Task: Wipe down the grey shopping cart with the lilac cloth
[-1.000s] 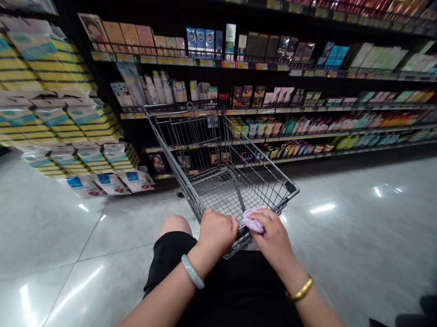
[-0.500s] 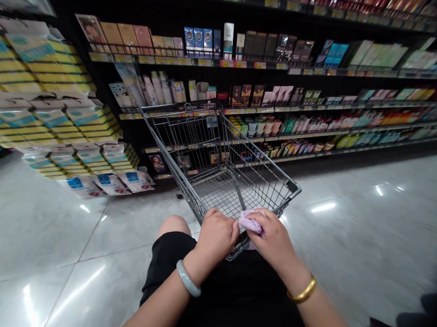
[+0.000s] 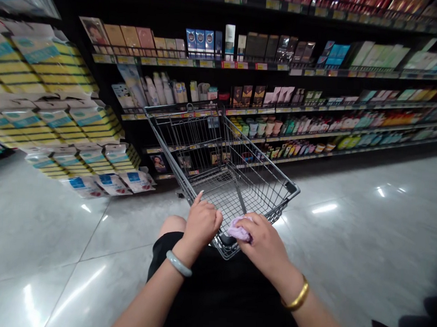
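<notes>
Shelves lined the far side — right hand pinching a lilac cloth by the cart, near end; left hand curled, one finger out — how much remained, I couldn't tell.

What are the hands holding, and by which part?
The right hand grips a bunched lilac cloth by its right side. The left hand is at the cart; any hold there can't be told.

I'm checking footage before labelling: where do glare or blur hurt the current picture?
Head view: bright streaks glare off the glossy floor; head view: yellow packs at left and shelf goods at far right look smeared; head view, nearer the middle: left hand, right hand, lilac cloth and shopping cart read more clearly.
</notes>
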Action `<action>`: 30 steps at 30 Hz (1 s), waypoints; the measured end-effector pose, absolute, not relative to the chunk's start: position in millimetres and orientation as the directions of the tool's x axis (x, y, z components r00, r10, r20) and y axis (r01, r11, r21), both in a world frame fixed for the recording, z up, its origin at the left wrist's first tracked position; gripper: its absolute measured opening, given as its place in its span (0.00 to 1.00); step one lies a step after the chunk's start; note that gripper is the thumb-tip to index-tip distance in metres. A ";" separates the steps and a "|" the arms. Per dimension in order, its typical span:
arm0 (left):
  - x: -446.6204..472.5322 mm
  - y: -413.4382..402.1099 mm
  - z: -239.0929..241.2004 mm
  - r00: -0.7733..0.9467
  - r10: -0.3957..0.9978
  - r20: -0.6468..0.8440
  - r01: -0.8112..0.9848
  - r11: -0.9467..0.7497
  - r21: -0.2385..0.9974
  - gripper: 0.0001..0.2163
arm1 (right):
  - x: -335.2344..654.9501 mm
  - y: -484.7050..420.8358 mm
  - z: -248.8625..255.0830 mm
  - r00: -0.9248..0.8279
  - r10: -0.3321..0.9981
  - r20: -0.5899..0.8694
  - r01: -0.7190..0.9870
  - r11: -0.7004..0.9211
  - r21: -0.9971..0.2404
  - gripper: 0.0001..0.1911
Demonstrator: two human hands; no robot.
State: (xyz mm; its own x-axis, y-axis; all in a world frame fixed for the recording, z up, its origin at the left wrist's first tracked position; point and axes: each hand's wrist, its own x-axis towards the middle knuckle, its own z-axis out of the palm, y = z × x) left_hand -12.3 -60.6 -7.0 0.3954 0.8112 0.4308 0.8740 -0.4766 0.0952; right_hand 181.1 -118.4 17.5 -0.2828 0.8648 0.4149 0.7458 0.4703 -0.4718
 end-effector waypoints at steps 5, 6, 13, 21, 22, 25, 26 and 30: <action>-6.6 -60.3 -13.7 0.360 0.810 0.463 0.898 -0.435 0.064 0.19 | 167.3 -122.2 20.9 -0.342 0.848 0.404 0.737 0.509 -0.445 0.13; -5.8 -61.4 -14.4 0.365 0.806 0.466 0.896 -0.440 0.059 0.20 | 166.3 -122.4 19.3 -0.349 0.841 0.414 0.730 0.521 -0.442 0.12; 3.4 -74.3 -10.1 0.378 0.810 0.447 0.894 -0.445 0.051 0.20 | 182.6 -120.9 -7.5 -0.241 0.748 0.618 0.762 0.541 -0.357 0.11; 11.0 -89.8 -4.9 0.407 0.814 0.415 0.886 -0.462 0.038 0.20 | 196.1 -128.6 -9.2 -0.136 0.754 0.643 0.789 0.475 -0.390 0.11; 11.7 -91.4 -5.3 0.401 0.812 0.425 0.888 -0.458 0.036 0.20 | 195.2 -131.2 -5.1 -0.125 0.779 0.614 0.792 0.451 -0.411 0.12; 13.3 -94.4 -7.1 0.378 0.810 0.449 0.900 -0.435 0.027 0.20 | 189.4 -143.0 5.4 -0.162 0.828 0.538 0.782 0.440 -0.441 0.13; 13.3 -94.7 -7.6 0.370 0.811 0.454 0.905 -0.425 0.022 0.20 | 187.3 -147.2 7.1 -0.206 0.826 0.525 0.768 0.469 -0.437 0.14; 10.8 -95.6 -8.1 0.350 0.817 0.459 0.919 -0.394 0.000 0.20 | 188.0 -151.0 4.0 -0.308 0.794 0.523 0.734 0.549 -0.401 0.16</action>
State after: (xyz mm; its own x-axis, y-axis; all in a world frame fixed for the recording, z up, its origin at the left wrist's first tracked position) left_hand 10.8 -95.6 -8.1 0.3503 0.8166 0.4588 0.9190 -0.3943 0.0000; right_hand 188.0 -151.0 4.0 -0.3084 0.7943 0.5235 0.7337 0.5489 -0.4006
